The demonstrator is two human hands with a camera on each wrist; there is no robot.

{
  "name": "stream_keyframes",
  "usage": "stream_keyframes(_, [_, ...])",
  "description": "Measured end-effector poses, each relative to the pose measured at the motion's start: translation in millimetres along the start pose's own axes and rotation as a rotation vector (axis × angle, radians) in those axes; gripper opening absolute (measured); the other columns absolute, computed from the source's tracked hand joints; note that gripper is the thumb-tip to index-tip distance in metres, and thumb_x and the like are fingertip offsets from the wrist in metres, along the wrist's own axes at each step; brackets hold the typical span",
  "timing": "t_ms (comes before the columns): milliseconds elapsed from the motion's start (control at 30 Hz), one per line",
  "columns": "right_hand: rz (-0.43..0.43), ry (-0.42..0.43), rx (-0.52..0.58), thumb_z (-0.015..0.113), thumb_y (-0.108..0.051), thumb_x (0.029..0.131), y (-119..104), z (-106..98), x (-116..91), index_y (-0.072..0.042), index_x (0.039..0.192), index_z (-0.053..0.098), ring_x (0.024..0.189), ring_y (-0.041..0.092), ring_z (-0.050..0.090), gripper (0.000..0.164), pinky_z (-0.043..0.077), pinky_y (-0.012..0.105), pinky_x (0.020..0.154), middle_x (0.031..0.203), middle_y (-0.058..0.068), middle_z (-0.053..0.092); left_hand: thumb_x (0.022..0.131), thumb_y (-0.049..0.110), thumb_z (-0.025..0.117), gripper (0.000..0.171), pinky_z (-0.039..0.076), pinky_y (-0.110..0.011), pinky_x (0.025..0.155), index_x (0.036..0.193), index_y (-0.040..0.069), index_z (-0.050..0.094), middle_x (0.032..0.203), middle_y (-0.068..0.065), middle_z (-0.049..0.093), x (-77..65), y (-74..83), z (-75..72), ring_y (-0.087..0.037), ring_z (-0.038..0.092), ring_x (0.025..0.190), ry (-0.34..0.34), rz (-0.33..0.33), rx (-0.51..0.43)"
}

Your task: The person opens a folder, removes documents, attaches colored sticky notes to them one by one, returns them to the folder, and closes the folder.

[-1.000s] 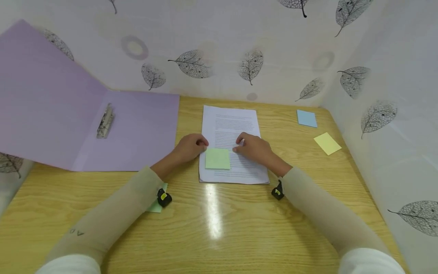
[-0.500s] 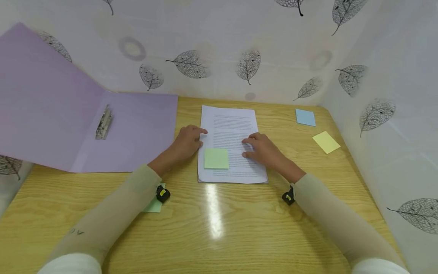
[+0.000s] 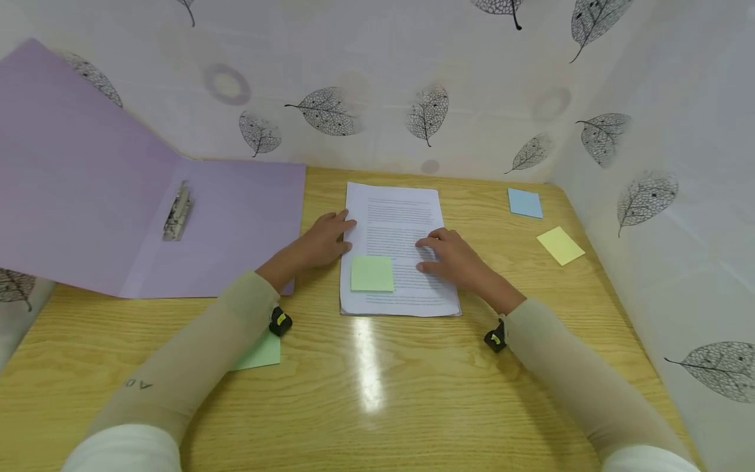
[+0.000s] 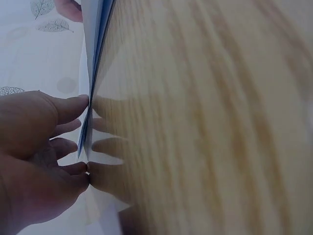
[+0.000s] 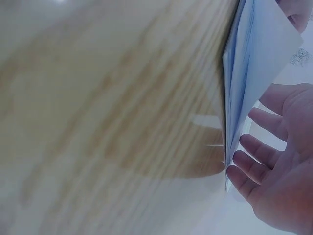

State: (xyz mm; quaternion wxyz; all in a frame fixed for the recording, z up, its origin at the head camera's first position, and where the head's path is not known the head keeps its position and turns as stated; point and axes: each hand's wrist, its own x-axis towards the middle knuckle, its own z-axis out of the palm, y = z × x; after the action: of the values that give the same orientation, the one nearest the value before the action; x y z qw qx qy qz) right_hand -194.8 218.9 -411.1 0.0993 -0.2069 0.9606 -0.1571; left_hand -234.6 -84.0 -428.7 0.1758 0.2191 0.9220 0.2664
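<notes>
A stack of printed paper sheets (image 3: 401, 210) lies on the table, with a pale green sticky note (image 3: 372, 273) on its lower left part. At the stack's left edge is my left hand (image 3: 323, 241), its spread fingertips touching the paper. My right hand (image 3: 451, 257) rests over the right side of the print, fingers loosely bent and pinching nothing. In the left wrist view, thumb and fingertips meet the side of the stack (image 4: 94, 54). The right wrist view has the fingers along the edge of the layered sheets (image 5: 254, 54).
On the left stands an open purple folder (image 3: 242, 223) with a metal clip (image 3: 178, 213). Blue (image 3: 525, 203) and yellow sticky notes (image 3: 561, 246) lie at the far right. Green paper (image 3: 262, 354) is partly hidden under my left forearm. Leaf-patterned cloth (image 3: 377, 52) hangs behind.
My left hand has shifted up along the stack's left edge, and its fingers have spread. My right hand has moved a little right, away from the green note. The stack stays in place.
</notes>
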Motion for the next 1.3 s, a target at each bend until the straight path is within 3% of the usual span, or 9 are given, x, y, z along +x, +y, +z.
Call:
stream_keyframes(300, [0.009, -0.007, 0.029, 0.07, -0.029, 0.096, 6, 0, 0, -0.008, 0.137, 0.061, 0.129, 0.039, 0.045, 0.046, 0.041, 0.053, 0.106, 0.14, 0.019, 0.051, 0.106, 0.026, 0.052, 0.063, 0.012, -0.053, 0.126, 0.159, 0.005, 0.026, 0.169, -0.015, 0.012, -1.8, 1.0, -1.1, -0.037, 0.005, 0.156, -0.015, -0.017, 0.017])
stream_keyframes(400, [0.042, -0.009, 0.095, 0.065, -0.029, 0.1, 16, -5, 3, -0.006, 0.138, 0.059, 0.133, 0.039, 0.045, 0.045, 0.038, 0.054, 0.11, 0.141, 0.02, 0.051, 0.106, 0.026, 0.052, 0.063, 0.012, -0.053, 0.126, 0.159, 0.004, 0.026, 0.168, -0.016, 0.013, -3.3, -0.3, -1.5, -0.037, 0.006, 0.156, -0.014, -0.007, 0.013])
stream_keyframes(667, [0.164, 0.123, 0.238, 0.055, -0.032, 0.104, 71, -30, 6, -0.002, 0.144, 0.052, 0.135, 0.042, 0.043, 0.05, 0.037, 0.061, 0.11, 0.147, 0.025, 0.045, 0.106, 0.027, 0.051, 0.063, 0.011, -0.051, 0.126, 0.159, 0.003, 0.026, 0.168, -0.016, 0.014, -1.6, -2.2, -1.3, -0.036, 0.007, 0.156, -0.011, 0.005, 0.022])
stream_keyframes(900, [0.256, 0.198, 0.222, 0.052, -0.042, 0.104, 108, -50, 3, -0.003, 0.149, 0.046, 0.141, 0.047, 0.033, 0.059, 0.031, 0.066, 0.111, 0.15, 0.026, 0.04, 0.107, 0.027, 0.05, 0.063, 0.01, -0.051, 0.126, 0.159, 0.003, 0.024, 0.168, -0.016, 0.013, 0.6, -1.2, -4.7, -0.037, 0.006, 0.156, -0.037, -0.004, 0.039])
stream_keyframes(1200, [0.375, 0.304, 0.151, 0.053, -0.035, 0.104, 155, -68, 3, 0.001, 0.151, 0.041, 0.141, 0.054, 0.027, 0.06, 0.025, 0.067, 0.113, 0.149, 0.034, 0.039, 0.107, 0.028, 0.049, 0.065, 0.009, -0.05, 0.127, 0.16, 0.003, 0.021, 0.168, -0.017, 0.012, 1.7, 0.1, -5.5, -0.037, 0.005, 0.156, -0.058, -0.015, 0.048])
stream_keyframes(1300, [0.441, 0.303, 0.161, 0.05, -0.038, 0.105, 173, -71, 2, 0.0, 0.154, 0.035, 0.145, 0.054, 0.022, 0.064, 0.022, 0.066, 0.116, 0.154, 0.034, 0.032, 0.107, 0.028, 0.049, 0.065, 0.009, -0.05, 0.127, 0.16, 0.003, 0.021, 0.169, -0.016, 0.011, 1.5, 0.4, -5.2, -0.036, 0.004, 0.156, -0.064, -0.022, 0.044])
